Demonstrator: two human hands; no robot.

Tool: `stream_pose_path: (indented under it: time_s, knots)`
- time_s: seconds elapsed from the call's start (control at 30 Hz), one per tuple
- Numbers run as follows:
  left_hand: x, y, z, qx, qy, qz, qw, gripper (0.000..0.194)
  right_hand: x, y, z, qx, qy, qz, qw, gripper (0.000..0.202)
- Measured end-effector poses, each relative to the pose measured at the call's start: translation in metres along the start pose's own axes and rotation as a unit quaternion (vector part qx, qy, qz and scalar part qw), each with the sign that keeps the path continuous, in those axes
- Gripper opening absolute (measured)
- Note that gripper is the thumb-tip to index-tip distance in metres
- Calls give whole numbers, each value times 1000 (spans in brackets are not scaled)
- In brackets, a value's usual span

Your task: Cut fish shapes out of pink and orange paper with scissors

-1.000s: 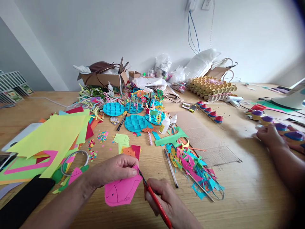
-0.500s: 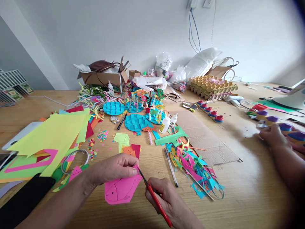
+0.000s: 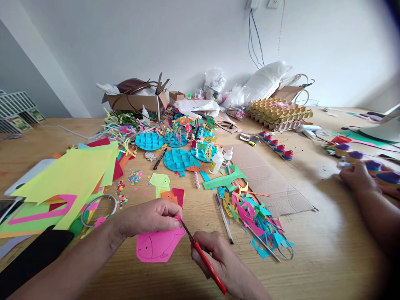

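Note:
Between thumb and fingers, my left hand pinches the upper right corner of a pink sheet of paper with a fish drawn on it in black. My right hand is wrapped round red-handled scissors. The scissor blades meet the paper's edge right beside my left fingertips. Just beyond my left hand lie a yellow-green paper with a drawn fish and a piece of red paper. A pen lies on the table beyond my right hand.
Coloured paper sheets and a tape roll lie at left. Paper scraps and cardboard lie at right. Glue bottles stand by blue round pieces. Another person's hand holds a painted egg-carton strip.
The pink paper's lower edge has risen slightly and its tilt has shifted a little. Both my hands stay nearly in place, with the scissors still at the same corner.

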State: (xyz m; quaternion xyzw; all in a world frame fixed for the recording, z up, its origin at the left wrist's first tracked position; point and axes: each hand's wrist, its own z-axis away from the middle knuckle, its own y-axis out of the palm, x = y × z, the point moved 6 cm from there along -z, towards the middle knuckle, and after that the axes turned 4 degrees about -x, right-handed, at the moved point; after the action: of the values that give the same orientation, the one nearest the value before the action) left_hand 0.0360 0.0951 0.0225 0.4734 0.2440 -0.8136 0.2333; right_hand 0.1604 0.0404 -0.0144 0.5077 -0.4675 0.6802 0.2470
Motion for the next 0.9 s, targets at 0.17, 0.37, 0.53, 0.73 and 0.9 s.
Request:
stream_pose_path:
  time_s: [0.17,0.37,0.53,0.73,0.9]
  knots:
    - [-2,3,-1,4,-1,16,1000,20,1,0,0,1,-6,-14,1000,39]
    - [-3,2,-2,2,10,0,1000,20,-2,1,1,-7,0,-5,1000,34]
    - [-1,1,-2,13,10,-12,1000,21,-1,0,0,-7,5,-1,1000,32]
    - [2,0,-3,21,3,-22,1000,16,-3,-1,-1,-5,9,5,1000,34]
    - [-2,-5,-5,34,-8,-28,999,16,-2,-2,1,-6,8,1,1000,35]
